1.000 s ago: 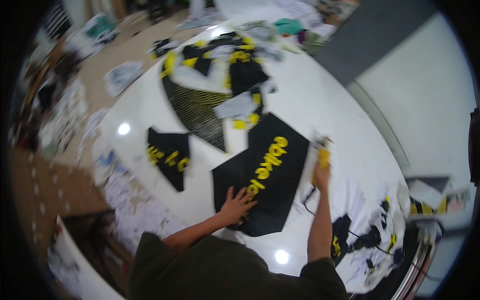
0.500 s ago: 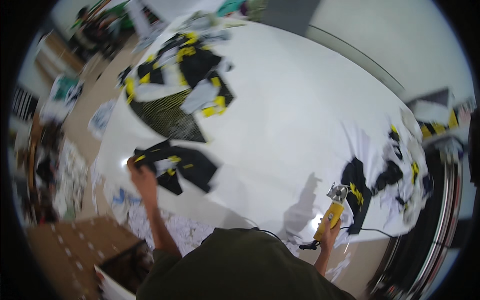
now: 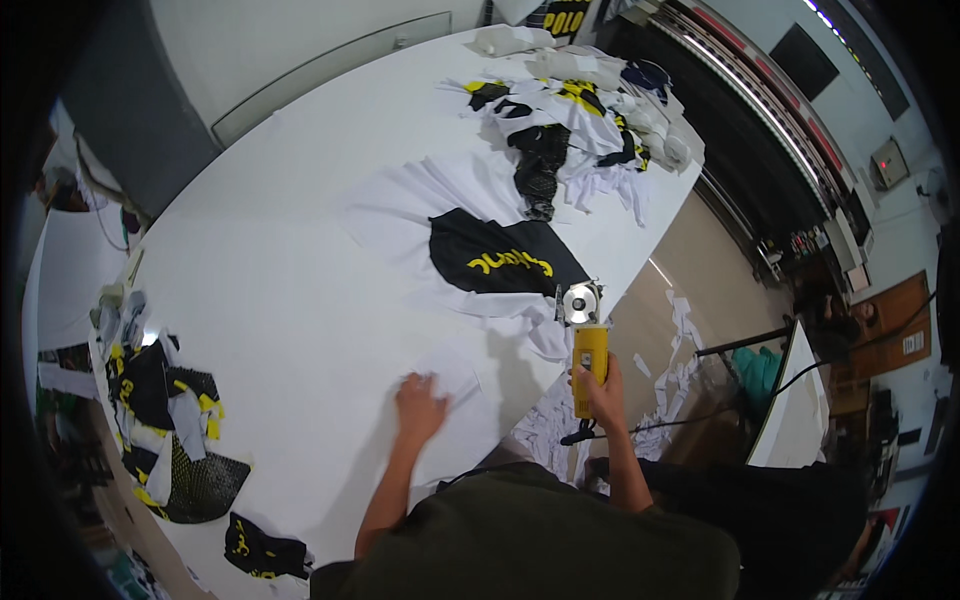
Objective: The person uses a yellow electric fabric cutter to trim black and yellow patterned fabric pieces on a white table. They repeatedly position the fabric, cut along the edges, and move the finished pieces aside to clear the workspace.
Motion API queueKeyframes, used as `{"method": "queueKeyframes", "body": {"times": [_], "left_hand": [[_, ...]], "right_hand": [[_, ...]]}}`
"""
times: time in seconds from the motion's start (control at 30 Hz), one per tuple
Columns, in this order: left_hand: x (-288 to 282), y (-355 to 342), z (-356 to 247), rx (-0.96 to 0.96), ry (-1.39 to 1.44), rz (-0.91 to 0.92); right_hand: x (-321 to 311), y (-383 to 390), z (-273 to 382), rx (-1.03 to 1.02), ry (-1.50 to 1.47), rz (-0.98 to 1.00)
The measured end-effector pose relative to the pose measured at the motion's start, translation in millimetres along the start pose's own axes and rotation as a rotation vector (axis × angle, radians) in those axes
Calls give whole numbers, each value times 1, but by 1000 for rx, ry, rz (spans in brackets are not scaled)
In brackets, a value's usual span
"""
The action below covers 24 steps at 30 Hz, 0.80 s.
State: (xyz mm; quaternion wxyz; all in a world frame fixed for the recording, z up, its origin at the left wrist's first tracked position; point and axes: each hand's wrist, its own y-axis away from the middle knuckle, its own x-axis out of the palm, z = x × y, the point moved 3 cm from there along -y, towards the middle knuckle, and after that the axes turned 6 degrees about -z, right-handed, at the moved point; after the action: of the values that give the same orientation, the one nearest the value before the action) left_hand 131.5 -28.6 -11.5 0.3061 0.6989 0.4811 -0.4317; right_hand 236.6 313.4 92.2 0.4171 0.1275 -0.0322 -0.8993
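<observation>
A yellow hand-held rotary cloth cutter (image 3: 590, 368) is gripped in my right hand (image 3: 602, 396), its round metal blade at the table's right edge. The blade sits by the near corner of a black fabric panel (image 3: 470, 250) with yellow lettering, which is part of a spread white cloth (image 3: 460, 185). My left hand (image 3: 422, 408), fingers somewhat spread, lies on white material nearer to me; whether any of it is pinched cannot be made out. A small black piece with yellow marks (image 3: 262, 550) lies at the lower left.
Black, yellow and white cut pieces (image 3: 150, 390) are piled at the table's left. A heap of fabric (image 3: 600, 120) covers the far right corner. The cutter's cord (image 3: 690, 418) runs off right. White scraps (image 3: 660, 400) litter the floor. Another person's dark clothing (image 3: 770, 520) shows beside me.
My view has swung to the right. My left hand has let go of a black fabric piece and come over to white material. The cutter, still in my right hand, is now by the black panel's corner.
</observation>
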Motion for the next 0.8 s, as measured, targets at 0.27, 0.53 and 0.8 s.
{"method": "queueKeyframes", "body": {"times": [0.27, 0.53, 0.8], "left_hand": [[69, -101, -148, 278, 443, 388], [34, -249, -17, -250, -274, -146], [-180, -267, 294, -503, -697, -165]], "right_hand": [[-68, -38, -5, 98, 1, -161], [-81, -107, -5, 127, 29, -145], [-25, -189, 9, 60, 83, 121]]}}
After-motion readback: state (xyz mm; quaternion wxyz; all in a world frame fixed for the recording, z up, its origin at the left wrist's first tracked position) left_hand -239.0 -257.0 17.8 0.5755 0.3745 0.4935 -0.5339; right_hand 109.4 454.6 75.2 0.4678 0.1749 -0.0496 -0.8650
